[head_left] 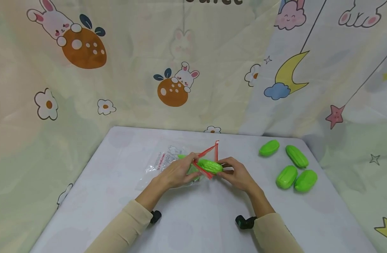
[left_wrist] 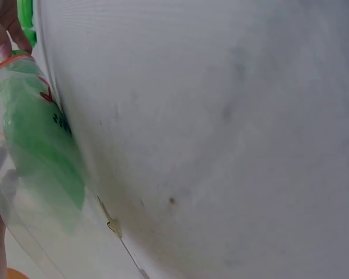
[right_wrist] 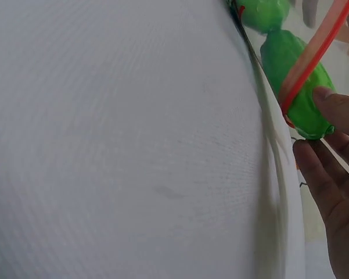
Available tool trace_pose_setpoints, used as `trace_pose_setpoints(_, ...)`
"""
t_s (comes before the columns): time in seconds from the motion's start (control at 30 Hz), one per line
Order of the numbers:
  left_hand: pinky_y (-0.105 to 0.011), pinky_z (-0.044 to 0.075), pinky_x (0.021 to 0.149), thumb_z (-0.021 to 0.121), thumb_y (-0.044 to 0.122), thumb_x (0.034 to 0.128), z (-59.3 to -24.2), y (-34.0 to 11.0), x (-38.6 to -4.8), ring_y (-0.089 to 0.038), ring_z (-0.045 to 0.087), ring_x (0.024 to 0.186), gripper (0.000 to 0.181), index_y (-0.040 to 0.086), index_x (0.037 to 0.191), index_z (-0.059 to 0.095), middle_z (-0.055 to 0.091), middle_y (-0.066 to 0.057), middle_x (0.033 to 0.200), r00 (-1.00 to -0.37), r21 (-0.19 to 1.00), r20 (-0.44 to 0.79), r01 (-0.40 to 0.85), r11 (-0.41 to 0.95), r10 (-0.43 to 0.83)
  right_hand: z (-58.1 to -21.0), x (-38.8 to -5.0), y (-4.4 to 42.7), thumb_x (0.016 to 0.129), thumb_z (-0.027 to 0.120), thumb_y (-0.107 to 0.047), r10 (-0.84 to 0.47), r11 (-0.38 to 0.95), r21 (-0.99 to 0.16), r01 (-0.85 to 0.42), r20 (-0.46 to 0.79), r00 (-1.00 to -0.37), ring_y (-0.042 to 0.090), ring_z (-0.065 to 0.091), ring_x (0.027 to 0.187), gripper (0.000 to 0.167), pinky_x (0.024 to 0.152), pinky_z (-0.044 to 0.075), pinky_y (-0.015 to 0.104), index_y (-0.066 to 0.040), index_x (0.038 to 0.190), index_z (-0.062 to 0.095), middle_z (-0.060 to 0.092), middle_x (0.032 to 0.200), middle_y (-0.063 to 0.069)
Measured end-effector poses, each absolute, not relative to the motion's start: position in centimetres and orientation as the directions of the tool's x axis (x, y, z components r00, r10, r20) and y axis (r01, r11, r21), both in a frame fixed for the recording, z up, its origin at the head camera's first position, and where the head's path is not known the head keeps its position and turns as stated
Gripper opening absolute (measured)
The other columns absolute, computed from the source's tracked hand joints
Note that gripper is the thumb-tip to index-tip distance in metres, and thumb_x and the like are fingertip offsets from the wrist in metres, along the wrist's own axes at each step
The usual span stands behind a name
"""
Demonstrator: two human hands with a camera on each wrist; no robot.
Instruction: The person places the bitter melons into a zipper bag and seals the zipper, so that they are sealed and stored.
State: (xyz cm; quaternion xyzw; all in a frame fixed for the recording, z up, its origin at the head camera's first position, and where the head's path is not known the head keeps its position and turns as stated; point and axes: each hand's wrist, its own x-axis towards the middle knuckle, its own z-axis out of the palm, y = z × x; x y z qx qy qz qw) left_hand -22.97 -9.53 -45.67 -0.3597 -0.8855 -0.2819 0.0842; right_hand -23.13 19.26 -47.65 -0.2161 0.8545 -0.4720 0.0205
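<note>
Head view: held vegetable (head_left: pixel 211 166) looks bright green, oblong, ridged.

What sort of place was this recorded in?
Probably a makeshift indoor filming corner: a wrinkled cartoon-printed cloth hangs behind a white table, and a small black device shows beside each sleeve.
</note>
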Motion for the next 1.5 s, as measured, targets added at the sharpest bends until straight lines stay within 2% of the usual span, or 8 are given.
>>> trace_pose_setpoints(0.43,-0.025,0.047,0.065,0.076,0.035,0.0944,-45.6,-9.5,-22.9,-0.013,0.051,0.074,0.047,0.013,0.126,0.048,0.061,0.005,0.113,-0.719,0.419,0.361,0.694,0.585,0.594,-47.7,-22.7,19.7,0.091,0.077,-0.005,-0.366,0.494,-0.804,-0.332,0.155,-0.918,0.036,0.063,0.123,0.051,0.096,0.057,0.047,-0.011,0.138,0.059,0.060,0.141,0.011)
trace_pose_setpoints(0.6,-0.024,0.047,0.066,0.075,0.036,0.0949,-45.5,-9.6,-22.8,-0.012,0.052,0.074,0.047,0.013,0.127,0.048,0.061,0.004,0.114,-0.728,0.424,0.347,0.684,0.594,0.591,-47.6,-22.5,20.7,0.091,0.076,-0.003,-0.361,0.494,-0.797,-0.349,0.177,-0.916,0.039,0.063,0.122,0.053,0.097,0.056,0.049,-0.005,0.140,0.057,0.058,0.140,0.017)
trace_pose_setpoints(0.87,-0.024,0.047,0.066,0.075,0.036,0.0953,-45.6,-9.8,-22.8,-0.012,0.052,0.073,0.048,0.013,0.127,0.049,0.062,0.004,0.113,-0.728,0.433,0.348,0.683,0.588,0.590,-47.3,-22.2,22.7,0.091,0.076,-0.002,-0.363,0.509,-0.764,-0.397,0.227,-0.904,0.041,0.064,0.116,0.051,0.093,0.057,0.053,-0.003,0.139,0.058,0.059,0.136,0.021)
trace_pose_setpoints(1.0,-0.024,0.044,0.062,0.076,0.033,0.0942,-45.7,-10.0,-22.8,-0.012,0.049,0.070,0.047,0.012,0.126,0.049,0.062,0.002,0.108,-0.726,0.436,0.362,0.686,0.582,0.584,-47.3,-22.0,23.7,0.091,0.076,-0.001,-0.365,0.518,-0.751,-0.409,0.238,-0.900,0.044,0.062,0.118,0.051,0.094,0.056,0.055,-0.001,0.138,0.058,0.058,0.136,0.024)
trace_pose_setpoints(1.17,-0.024,0.040,0.058,0.076,0.032,0.0944,-45.6,-10.0,-22.6,-0.011,0.045,0.067,0.046,0.012,0.125,0.048,0.064,-0.002,0.104,-0.726,0.452,0.357,0.685,0.572,0.588,-47.3,-21.7,25.1,0.091,0.075,-0.003,-0.341,0.575,-0.707,-0.411,0.250,-0.906,0.043,0.062,0.117,0.048,0.094,0.055,0.056,-0.001,0.137,0.059,0.060,0.133,0.023)
trace_pose_setpoints(1.33,-0.024,0.039,0.058,0.076,0.032,0.0946,-45.6,-10.1,-22.6,-0.011,0.044,0.067,0.046,0.012,0.125,0.049,0.064,-0.005,0.101,-0.730,0.458,0.351,0.680,0.572,0.586,-47.1,-21.3,26.3,0.089,0.076,0.000,-0.336,0.608,-0.640,-0.470,0.329,-0.882,0.043,0.064,0.113,0.045,0.090,0.057,0.055,-0.001,0.132,0.062,0.063,0.128,0.022)
trace_pose_setpoints(1.5,-0.024,0.039,0.058,0.076,0.033,0.0943,-45.5,-10.2,-22.7,-0.012,0.045,0.067,0.046,0.012,0.125,0.049,0.063,-0.005,0.103,-0.729,0.452,0.349,0.682,0.575,0.589,-46.8,-21.0,27.4,0.087,0.078,-0.002,-0.318,0.673,-0.545,-0.500,0.398,-0.861,0.034,0.060,0.117,0.043,0.095,0.053,0.048,-0.004,0.128,0.065,0.067,0.125,0.014)
